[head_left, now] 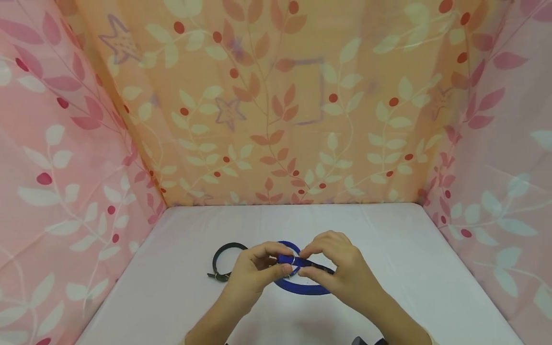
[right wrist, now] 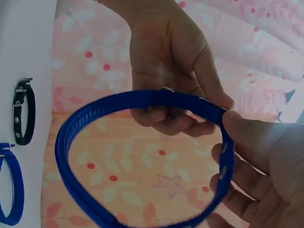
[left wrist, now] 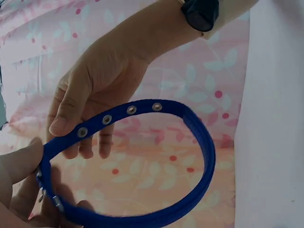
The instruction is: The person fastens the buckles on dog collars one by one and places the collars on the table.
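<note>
Overhead, the left hand and right hand both pinch a blue collar just above the white table, a black collar lying beside. From the left wrist, its eyeleted strap (woven, stiff-looking) curves into a loop; the slim end might slip from fingertips. From the right wrist, another blue loop lies flat.
</note>
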`<action>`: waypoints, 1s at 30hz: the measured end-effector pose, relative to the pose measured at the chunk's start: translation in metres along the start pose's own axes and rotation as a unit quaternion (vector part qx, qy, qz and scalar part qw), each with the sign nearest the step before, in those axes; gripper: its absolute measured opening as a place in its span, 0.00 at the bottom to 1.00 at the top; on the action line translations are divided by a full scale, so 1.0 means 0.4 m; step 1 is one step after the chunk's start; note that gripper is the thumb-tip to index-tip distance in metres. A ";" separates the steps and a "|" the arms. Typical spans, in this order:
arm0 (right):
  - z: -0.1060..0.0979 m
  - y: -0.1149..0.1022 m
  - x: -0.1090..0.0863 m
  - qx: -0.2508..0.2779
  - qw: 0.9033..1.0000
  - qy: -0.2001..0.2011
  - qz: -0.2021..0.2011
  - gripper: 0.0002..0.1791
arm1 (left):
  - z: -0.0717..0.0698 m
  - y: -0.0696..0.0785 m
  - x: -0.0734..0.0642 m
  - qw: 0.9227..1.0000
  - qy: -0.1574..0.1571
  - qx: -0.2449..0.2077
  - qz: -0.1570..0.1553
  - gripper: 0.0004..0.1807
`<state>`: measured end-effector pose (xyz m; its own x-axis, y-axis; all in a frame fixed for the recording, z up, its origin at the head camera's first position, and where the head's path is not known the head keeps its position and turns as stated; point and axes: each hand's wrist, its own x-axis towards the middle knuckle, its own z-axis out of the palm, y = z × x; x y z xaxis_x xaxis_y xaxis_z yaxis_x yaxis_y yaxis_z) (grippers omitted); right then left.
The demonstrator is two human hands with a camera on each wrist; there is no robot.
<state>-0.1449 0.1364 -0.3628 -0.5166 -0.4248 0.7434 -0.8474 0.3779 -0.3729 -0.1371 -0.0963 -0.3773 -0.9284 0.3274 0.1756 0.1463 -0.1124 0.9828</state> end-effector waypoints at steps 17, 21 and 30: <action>0.020 0.007 -0.004 0.032 0.998 0.013 0.055 0.16 | 0.026 -0.002 -0.005 1.000 0.023 -0.013 -0.007 0.17; 0.017 0.011 -0.002 0.037 0.997 0.025 0.060 0.18 | 0.019 0.000 -0.005 0.997 0.062 0.046 0.024 0.14; 0.033 0.003 -0.003 0.065 0.997 0.032 0.028 0.18 | 0.020 -0.003 -0.008 0.992 0.057 0.098 0.051 0.12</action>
<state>-0.1469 0.1263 -0.3713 -0.5587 -0.3501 0.7518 -0.8280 0.2886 -0.4808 -0.1317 -0.0898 -0.3787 -0.9362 0.2143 0.2784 0.2949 0.0485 0.9543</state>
